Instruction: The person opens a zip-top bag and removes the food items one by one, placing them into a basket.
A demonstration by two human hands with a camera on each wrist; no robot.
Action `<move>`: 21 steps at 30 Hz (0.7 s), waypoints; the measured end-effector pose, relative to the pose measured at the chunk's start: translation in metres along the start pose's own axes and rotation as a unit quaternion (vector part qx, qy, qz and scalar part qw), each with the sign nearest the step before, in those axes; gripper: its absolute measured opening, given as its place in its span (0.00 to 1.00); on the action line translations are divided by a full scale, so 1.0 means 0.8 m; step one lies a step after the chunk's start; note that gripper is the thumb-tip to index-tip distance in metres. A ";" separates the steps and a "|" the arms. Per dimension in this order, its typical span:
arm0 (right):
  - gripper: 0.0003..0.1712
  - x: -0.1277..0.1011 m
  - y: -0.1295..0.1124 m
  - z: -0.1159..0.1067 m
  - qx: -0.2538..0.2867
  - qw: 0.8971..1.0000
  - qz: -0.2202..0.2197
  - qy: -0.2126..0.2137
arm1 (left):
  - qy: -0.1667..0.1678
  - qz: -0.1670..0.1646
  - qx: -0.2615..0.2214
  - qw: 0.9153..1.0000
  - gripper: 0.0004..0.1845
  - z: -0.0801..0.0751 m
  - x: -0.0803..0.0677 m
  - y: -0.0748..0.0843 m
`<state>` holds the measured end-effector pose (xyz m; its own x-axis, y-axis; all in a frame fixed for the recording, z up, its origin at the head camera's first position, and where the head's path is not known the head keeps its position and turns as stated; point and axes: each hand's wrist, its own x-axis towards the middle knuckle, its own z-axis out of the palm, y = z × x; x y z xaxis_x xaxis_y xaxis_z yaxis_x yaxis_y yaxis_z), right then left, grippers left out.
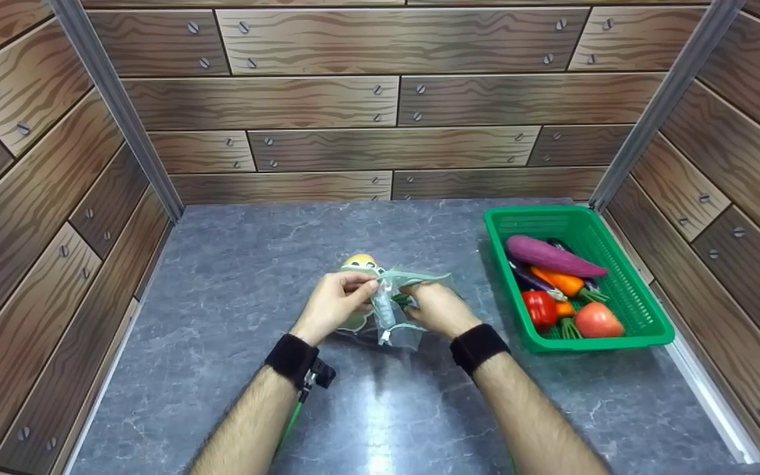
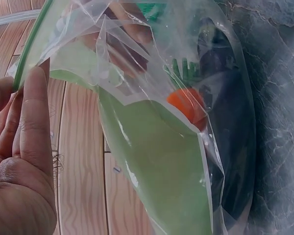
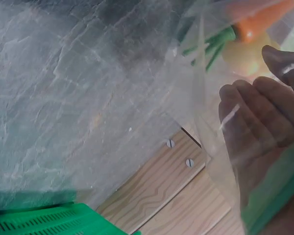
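Plastic bag [image 1: 393,307] is pinched at its green rim by your left hand [image 1: 335,305] and right hand [image 1: 438,307], mid-counter. Bare counter [image 1: 235,264] lies left; green basket [image 1: 644,333] sits near your right

clear bag [image 1: 390,310] holding toy vegetables

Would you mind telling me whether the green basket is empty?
No, the green basket holds several toy vegetables, among them a purple eggplant and a red pepper.
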<state>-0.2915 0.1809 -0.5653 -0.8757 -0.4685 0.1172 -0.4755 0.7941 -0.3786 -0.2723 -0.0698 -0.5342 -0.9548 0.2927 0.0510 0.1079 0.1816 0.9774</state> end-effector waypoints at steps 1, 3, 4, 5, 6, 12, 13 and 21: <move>0.16 0.002 0.000 0.003 0.001 1.000 0.007 -0.005 | 0.001 0.000 0.000 1.000 0.16 0.000 0.000 -0.001; 0.16 0.005 -0.001 0.008 0.002 1.000 0.020 -0.014 | 0.001 0.001 0.000 1.000 0.16 -0.001 0.000 -0.002; 0.16 0.006 -0.002 0.011 0.003 1.000 0.027 -0.016 | 0.001 0.002 0.001 1.000 0.15 -0.001 0.000 -0.002; 0.16 0.007 -0.002 0.013 0.003 0.999 0.032 -0.019 | 0.000 0.002 0.001 1.000 0.15 -0.001 0.000 -0.003; 0.15 0.008 -0.003 0.016 0.003 0.999 0.037 -0.020 | -0.001 0.002 0.001 1.000 0.15 -0.001 0.000 -0.004; 0.08 0.012 -0.003 0.031 0.003 0.998 0.062 -0.032 | -0.001 -0.002 0.003 1.000 0.16 -0.004 -0.001 -0.009; 0.08 0.012 -0.002 0.033 0.003 0.997 0.069 -0.034 | 0.000 -0.003 0.004 1.000 0.16 -0.004 -0.001 -0.010; 0.06 0.011 0.001 0.041 -0.031 0.995 0.095 -0.030 | 0.001 -0.008 0.006 1.000 0.15 -0.004 -0.001 -0.011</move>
<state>-0.2967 0.1646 -0.5948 -0.9442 -0.3292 -0.0073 -0.3084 0.8917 -0.3313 -0.2733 -0.0749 -0.5425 -0.9568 0.2886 0.0356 0.0959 0.1976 0.9756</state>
